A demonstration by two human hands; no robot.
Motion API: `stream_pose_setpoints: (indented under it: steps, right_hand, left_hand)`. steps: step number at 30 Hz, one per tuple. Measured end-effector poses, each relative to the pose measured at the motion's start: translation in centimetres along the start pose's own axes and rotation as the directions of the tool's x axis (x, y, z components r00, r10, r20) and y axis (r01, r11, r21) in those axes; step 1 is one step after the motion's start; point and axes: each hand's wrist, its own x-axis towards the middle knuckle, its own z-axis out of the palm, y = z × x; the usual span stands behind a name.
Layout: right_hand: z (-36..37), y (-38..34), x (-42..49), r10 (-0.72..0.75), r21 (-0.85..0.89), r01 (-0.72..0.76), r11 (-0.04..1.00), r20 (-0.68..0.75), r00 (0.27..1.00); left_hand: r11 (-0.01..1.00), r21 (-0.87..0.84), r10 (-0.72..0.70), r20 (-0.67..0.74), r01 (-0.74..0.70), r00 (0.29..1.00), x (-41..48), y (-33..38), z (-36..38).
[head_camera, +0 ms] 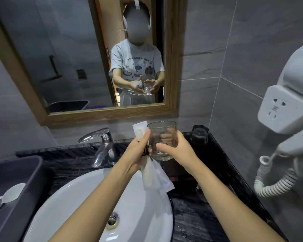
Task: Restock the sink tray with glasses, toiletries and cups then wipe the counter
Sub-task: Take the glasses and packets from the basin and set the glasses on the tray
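- Grey tiled bathroom walls surround a dark marbled counter [196,212] with a white basin [87,198] set into it and a chrome tap [101,145] behind the basin.
- Wood-framed mirror [101,55] hangs above the tap; it reflects a person in a pale printed T-shirt whose lettering is too blurred to read.
- White wall-mounted hair dryer [294,95] sits at the right, with a plug socket on its base and a coiled cord below; only part of a dark logo shows at the frame edge, unreadable.
- Left hand [138,151] is closed around several white toiletry sachets [154,177], held above the basin; one sachet end sticks up past the thumb, and its faint print cannot be read.
- Right hand [175,151] grips a clear drinking glass [162,138] upright, fingers wrapped round its far side and thumb on the near side, just beside the left hand.
- Second glass [199,133] stands on the counter's back right corner.
- Dark grey bin [16,175] at the left holds round white lids.
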Motion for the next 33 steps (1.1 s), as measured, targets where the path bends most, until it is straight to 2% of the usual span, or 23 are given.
stream_pose_setpoints:
  steps: [7, 11, 13, 17, 19, 22, 24, 28, 30, 33]
  right_hand:
    - [-1.6, -0.6, 1.6, 0.004, -0.075, 0.002, 0.997, 0.071, 0.997]
    - [-1.4, -1.0, 1.9, -0.038, -0.042, 0.041, 0.998, 0.065, 0.997]
    - [-1.2, -1.2, 1.9, -0.067, -0.025, 0.069, 0.997, 0.071, 0.995]
    - [-1.5, -1.1, 3.0, -0.049, -0.127, 0.064, 0.990, 0.118, 0.992]
    - [-1.8, -0.8, 3.2, -0.038, -0.158, 0.057, 0.986, 0.116, 0.992]
    - [-2.2, -0.4, 3.0, -0.042, -0.143, 0.050, 0.988, 0.060, 0.997]
    - [-2.4, -0.3, 3.0, -0.020, -0.194, 0.027, 0.981, 0.041, 0.999]
    - [-3.1, -1.6, 3.0, -0.013, -0.283, 0.042, 0.958, 0.104, 0.995]
    - [-3.5, -2.1, 3.2, -0.015, -0.271, 0.053, 0.961, 0.139, 0.990]
    - [-3.7, -2.1, 3.8, 0.004, -0.199, 0.022, 0.980, 0.128, 0.992]
  left_hand:
    - [0.993, 0.071, 0.083, 0.149, -0.094, 0.985, 1.4, 0.6, -0.1]
    - [0.991, 0.059, 0.111, 0.088, -0.117, 0.990, 2.2, 1.0, 0.3]
    - [0.994, 0.006, 0.107, 0.076, -0.107, 0.991, 2.5, 1.2, 0.6]
    - [0.980, -0.196, 0.048, 0.108, -0.027, 0.993, 2.6, 1.4, 1.1]
    - [0.976, -0.219, 0.030, 0.139, 0.001, 0.990, 2.7, 1.3, 1.2]
    - [0.983, -0.184, 0.047, 0.169, -0.015, 0.984, 3.1, 1.4, 1.2]
    - [0.987, -0.147, 0.088, 0.164, -0.064, 0.982, 3.8, 1.7, 0.7]
    - [0.995, 0.007, 0.098, 0.201, -0.102, 0.975, 4.7, 2.3, -0.6]
    - [0.995, 0.032, 0.089, 0.219, -0.098, 0.972, 4.8, 2.1, -0.9]
    - [0.996, 0.000, 0.083, 0.157, -0.084, 0.984, 4.8, 1.7, -0.6]
